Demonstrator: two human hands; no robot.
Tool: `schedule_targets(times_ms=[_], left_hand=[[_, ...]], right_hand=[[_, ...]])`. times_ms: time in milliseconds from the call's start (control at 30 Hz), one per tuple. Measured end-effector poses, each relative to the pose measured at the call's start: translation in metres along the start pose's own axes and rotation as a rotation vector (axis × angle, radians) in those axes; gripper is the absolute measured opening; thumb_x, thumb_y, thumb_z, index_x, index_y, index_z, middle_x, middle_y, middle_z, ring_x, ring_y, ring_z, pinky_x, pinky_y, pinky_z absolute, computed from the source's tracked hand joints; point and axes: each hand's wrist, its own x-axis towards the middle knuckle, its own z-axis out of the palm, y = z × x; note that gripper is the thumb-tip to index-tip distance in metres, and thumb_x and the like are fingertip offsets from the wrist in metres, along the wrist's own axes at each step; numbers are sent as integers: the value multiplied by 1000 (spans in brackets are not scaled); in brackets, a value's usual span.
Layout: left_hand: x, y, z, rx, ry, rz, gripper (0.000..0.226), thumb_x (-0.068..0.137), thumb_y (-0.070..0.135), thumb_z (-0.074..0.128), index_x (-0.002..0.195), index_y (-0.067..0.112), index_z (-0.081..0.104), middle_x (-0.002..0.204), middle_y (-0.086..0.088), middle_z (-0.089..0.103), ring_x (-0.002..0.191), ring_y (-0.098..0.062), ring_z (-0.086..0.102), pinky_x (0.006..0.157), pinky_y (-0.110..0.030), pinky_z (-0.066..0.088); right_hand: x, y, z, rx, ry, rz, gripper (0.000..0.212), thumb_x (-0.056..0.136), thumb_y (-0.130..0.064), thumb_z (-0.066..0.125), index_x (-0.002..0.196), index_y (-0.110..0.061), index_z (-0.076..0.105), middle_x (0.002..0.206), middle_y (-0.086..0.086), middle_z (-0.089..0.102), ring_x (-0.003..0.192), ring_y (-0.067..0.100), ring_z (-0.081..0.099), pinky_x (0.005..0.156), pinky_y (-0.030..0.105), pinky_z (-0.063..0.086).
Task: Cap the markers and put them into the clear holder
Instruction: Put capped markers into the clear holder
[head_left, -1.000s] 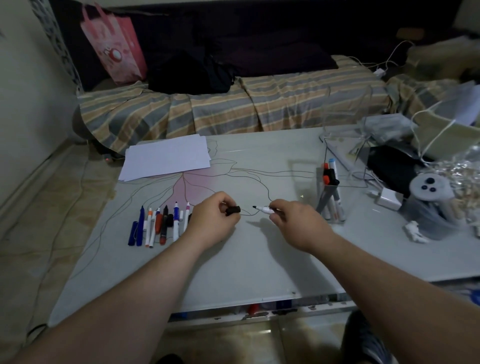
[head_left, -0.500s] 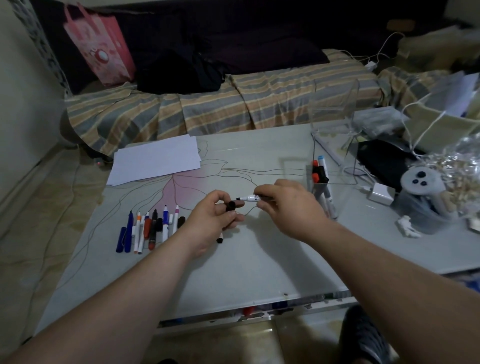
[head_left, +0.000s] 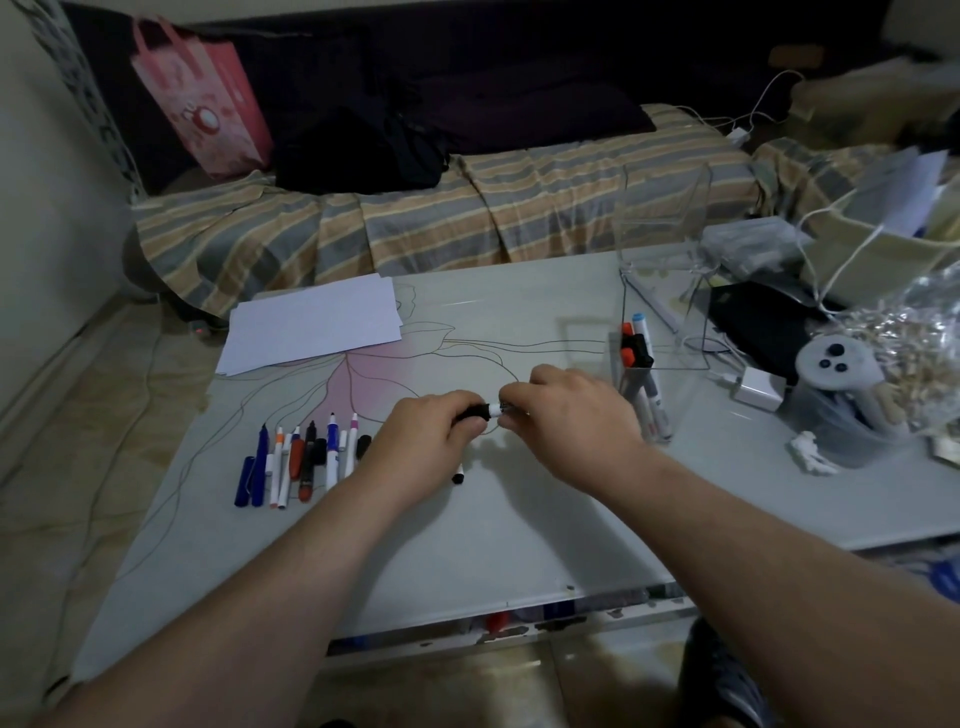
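Markers, caps and holder on the table

A white marker (head_left: 497, 410) with its black cap (head_left: 474, 412) on lies level between the hands. Loose markers (head_left: 306, 460) lie in a row at left; a clear holder (head_left: 640, 395) at right has several upright, capped.

My right hand (head_left: 569, 415) covers nearly all of the marker (head_left: 496, 410), so I can't tell if its black cap (head_left: 475, 412) is seated. My left hand (head_left: 423, 441) hides another pen (head_left: 458, 477) except its tip. Both elbows run off the near edge.
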Motion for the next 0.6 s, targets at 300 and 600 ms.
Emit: schedule_targets(times_ms=[300, 600], left_hand=[[4, 4, 11, 1, 98, 16, 14, 95, 24, 60, 102, 26, 72, 91, 4, 72, 88, -17, 61, 72, -28, 36], [17, 41, 13, -316, 190, 3, 20, 89, 37, 65, 80, 20, 68, 66, 5, 64, 66, -12, 57, 63, -28, 43]], right_hand=[[-4, -4, 6, 51, 42, 28, 17, 98, -45, 54, 96, -29, 61, 78, -5, 52, 75, 30, 59, 57, 34, 38], [-8, 17, -33, 139, 9, 31, 23, 103, -49, 44, 107, -35, 62, 83, -13, 58, 94, 19, 49, 74, 40, 33]])
